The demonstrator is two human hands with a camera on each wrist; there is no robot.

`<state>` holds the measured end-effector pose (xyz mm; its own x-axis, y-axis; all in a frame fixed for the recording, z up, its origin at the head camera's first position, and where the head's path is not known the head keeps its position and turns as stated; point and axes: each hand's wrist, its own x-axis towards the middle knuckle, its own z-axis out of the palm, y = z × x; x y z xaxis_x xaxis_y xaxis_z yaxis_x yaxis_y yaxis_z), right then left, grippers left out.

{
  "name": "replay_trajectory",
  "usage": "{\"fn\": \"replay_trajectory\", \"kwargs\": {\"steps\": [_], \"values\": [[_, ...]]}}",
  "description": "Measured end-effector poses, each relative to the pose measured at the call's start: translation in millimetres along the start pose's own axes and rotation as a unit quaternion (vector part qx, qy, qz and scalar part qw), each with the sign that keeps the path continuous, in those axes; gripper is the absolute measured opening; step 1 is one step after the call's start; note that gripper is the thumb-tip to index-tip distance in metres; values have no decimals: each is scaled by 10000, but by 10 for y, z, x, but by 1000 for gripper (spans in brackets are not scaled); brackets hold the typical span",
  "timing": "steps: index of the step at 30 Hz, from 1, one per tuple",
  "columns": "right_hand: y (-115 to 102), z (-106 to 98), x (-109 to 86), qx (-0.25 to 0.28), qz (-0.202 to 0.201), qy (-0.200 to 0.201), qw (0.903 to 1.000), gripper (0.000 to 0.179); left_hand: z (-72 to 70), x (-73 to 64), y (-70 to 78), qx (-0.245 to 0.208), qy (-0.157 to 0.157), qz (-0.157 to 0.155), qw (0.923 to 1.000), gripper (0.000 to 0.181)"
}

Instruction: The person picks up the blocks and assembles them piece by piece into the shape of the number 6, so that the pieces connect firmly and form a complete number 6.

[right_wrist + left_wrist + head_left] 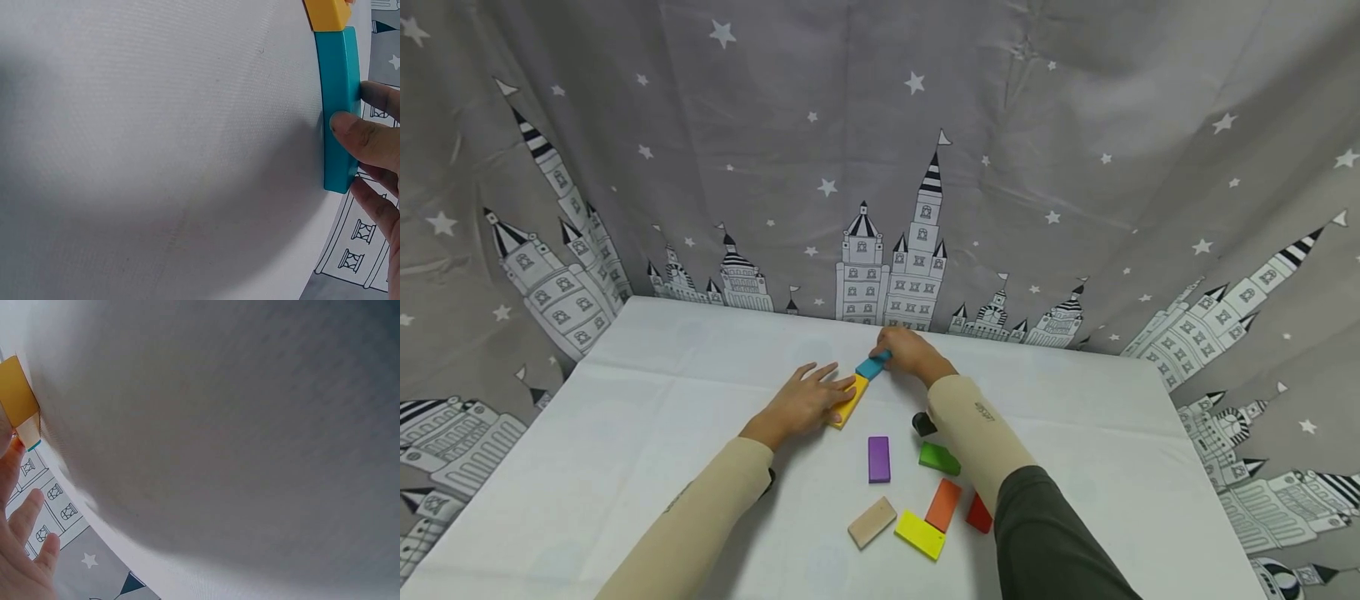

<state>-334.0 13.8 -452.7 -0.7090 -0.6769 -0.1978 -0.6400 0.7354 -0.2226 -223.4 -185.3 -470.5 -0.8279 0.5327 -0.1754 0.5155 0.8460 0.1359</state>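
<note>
In the head view, a blue block (872,367) lies end to end with an orange-yellow block (850,403) on the white table. My right hand (912,352) grips the blue block; the right wrist view shows the thumb on one face of this teal-looking block (337,87) and fingers along its far side. Spread fingers mark my left hand (802,402), whose index finger and thumb rest on the orange-yellow block. Only that block's end (17,390) and part of the hand appear in the left wrist view.
Nearer the body lie a purple block (878,460), a wooden block (872,522), a yellow block (920,535), an orange block (943,505) and a green block (939,458). The right arm partly hides a red block (979,514) and a black piece (923,424). A grey castle-print curtain (760,167) hangs behind.
</note>
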Motion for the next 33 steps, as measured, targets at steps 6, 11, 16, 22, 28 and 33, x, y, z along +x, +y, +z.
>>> {"fn": "replay_trajectory", "kwargs": {"steps": [6, 11, 16, 22, 28, 33], "values": [[10, 4, -76, 36, -16, 54, 10000, 33, -19, -35, 73, 8, 44, 13, 10000, 55], [13, 11, -126, 64, 23, 91, 9999, 34, -29, -56, 128, 2, 56, -6, 10000, 55], [-13, 6, -191, 69, 111, 158, 9998, 36, -22, -71, 166, -12, 44, -40, 10000, 55], [-24, -51, -351, 24, 120, 313, 9994, 42, -12, -111, 198, 55, 89, -23, 9999, 55], [-3, -85, -541, 295, 56, 440, 9986, 40, -1, -156, 231, -25, 136, -51, 9999, 54], [-9, -71, -687, 545, -27, 301, 9981, 37, 8, -188, 255, 11, 105, -102, 9999, 54]]}}
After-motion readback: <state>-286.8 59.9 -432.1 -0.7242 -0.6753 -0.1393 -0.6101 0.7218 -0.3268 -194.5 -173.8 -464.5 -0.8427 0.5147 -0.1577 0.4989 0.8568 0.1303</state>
